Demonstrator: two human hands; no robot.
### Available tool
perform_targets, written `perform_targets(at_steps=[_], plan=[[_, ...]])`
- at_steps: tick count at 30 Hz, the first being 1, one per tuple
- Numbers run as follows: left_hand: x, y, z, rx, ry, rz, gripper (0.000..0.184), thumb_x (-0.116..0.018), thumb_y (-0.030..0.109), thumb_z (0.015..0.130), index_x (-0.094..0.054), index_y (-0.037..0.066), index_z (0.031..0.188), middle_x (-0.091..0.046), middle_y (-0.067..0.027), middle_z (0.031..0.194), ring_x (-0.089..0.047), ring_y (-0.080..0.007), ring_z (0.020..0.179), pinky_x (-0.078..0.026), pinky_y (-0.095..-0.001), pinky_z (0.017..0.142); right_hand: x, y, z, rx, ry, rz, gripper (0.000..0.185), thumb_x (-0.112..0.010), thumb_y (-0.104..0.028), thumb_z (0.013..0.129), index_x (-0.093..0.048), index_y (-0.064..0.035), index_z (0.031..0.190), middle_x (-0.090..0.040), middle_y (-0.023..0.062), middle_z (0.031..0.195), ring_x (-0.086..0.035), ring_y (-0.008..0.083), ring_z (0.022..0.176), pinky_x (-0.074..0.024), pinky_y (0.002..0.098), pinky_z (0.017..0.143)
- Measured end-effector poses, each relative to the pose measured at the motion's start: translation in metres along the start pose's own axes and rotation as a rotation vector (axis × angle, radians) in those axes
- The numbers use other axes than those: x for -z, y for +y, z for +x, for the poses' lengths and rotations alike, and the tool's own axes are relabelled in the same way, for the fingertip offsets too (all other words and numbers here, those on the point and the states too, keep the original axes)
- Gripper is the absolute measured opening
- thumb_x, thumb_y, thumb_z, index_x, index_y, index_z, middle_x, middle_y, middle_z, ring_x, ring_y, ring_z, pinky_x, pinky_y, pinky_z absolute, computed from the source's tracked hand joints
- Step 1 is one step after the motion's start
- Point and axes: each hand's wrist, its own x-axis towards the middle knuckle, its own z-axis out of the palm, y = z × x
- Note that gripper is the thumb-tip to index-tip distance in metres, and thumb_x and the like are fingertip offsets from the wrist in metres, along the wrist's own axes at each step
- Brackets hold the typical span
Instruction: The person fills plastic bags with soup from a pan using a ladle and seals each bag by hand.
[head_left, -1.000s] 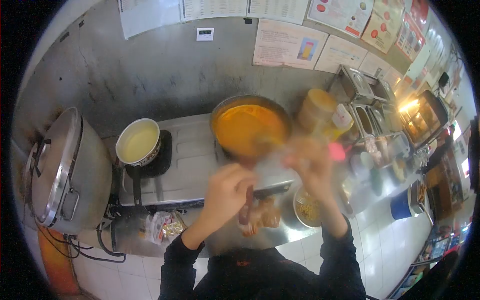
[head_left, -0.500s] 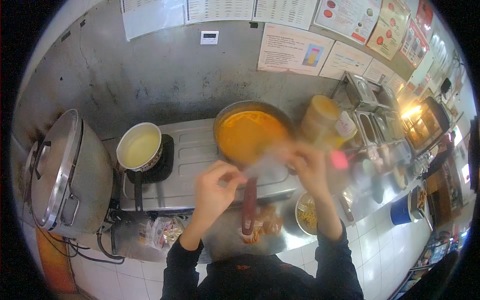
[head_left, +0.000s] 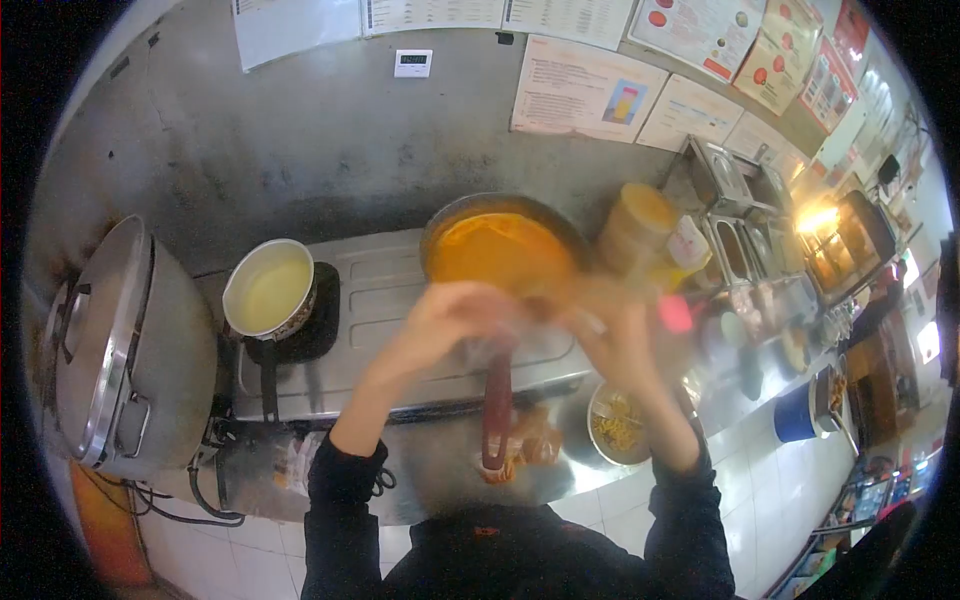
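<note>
A dark pan [head_left: 436, 222] of orange sauce [head_left: 500, 250] sits on the stove, its dark red handle [head_left: 497, 415] towards me. Above the handle, near the pan's front rim, is my left hand [head_left: 455, 315], its fingers drawn together and blurred. My right hand [head_left: 610, 330] is at the pan's right front edge, also smeared by motion. Something thin and translucent shows faintly between the hands; I cannot make it out. Below the handle, a bag with orange-brown contents [head_left: 535, 440] lies on the steel counter. Right of it stands a bowl of noodle-like food [head_left: 618, 425].
A small pot [head_left: 268, 290] of pale yellow liquid is on the left burner, beside a large lidded pot [head_left: 170, 350]. Jars [head_left: 635, 225], a yellow container [head_left: 685, 255] and steel trays [head_left: 735, 245] stand at the right. Black scissor handles [head_left: 383, 482] show by my left sleeve.
My left hand has moved up and right, closer to the pan. My right hand stays near the pan's right front edge. The foil-like packet at the lower left is now mostly hidden.
</note>
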Motion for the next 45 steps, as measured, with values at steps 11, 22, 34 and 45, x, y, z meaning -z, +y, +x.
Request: perform_targets(at_steps=[11,22,34,45], plan=[[0.028,0.005,-0.047,-0.249,0.484,0.377,0.035,-0.058,-0.001,0.072,-0.056,0.003,0.106,-0.061,-0.0066,0.092,-0.054,-0.0133,0.088,-0.043,-0.0257,0.078,0.012,0.032,-0.003,-0.088,-0.644,-1.083,0.006,-0.056,-0.008,0.066,-0.057,-0.0053,0.071,-0.057,0.0114,0.070,-0.061,0.0254,0.063,-0.0489,0.0359,0.052],[0.039,-0.002,-0.064,-0.315,0.678,0.642,0.041,-0.060,0.002,0.070,-0.056,0.006,0.111,-0.060,-0.0044,0.095,-0.049,-0.0164,0.092,-0.035,-0.0284,0.081,0.016,0.069,0.043,-0.124,-0.407,-0.855,0.016,-0.053,-0.002,0.062,-0.060,-0.0056,0.077,-0.058,0.0125,0.073,-0.058,0.0326,0.065,-0.0479,0.0408,0.058],[0.048,-0.011,-0.067,-0.307,0.863,0.684,0.038,-0.057,0.006,0.074,-0.052,0.008,0.112,-0.060,-0.0040,0.100,-0.049,-0.0172,0.094,-0.036,-0.0278,0.076,-0.029,0.169,0.042,-0.261,-0.388,-0.836,0.016,-0.056,-0.005,0.064,-0.062,-0.0061,0.079,-0.061,0.0152,0.076,-0.060,0.0332,0.070,-0.0483,0.0414,0.063],[0.051,-0.014,-0.058,-0.308,0.866,0.690,0.039,-0.058,0.006,0.074,-0.053,0.006,0.112,-0.059,-0.0054,0.099,-0.049,-0.0180,0.094,-0.037,-0.0289,0.075,-0.053,0.131,0.042,-0.363,-0.370,-0.529,0.015,-0.055,-0.007,0.065,-0.066,-0.0045,0.076,-0.060,0.0175,0.067,-0.060,0.0326,0.064,-0.0489,0.0395,0.060]])
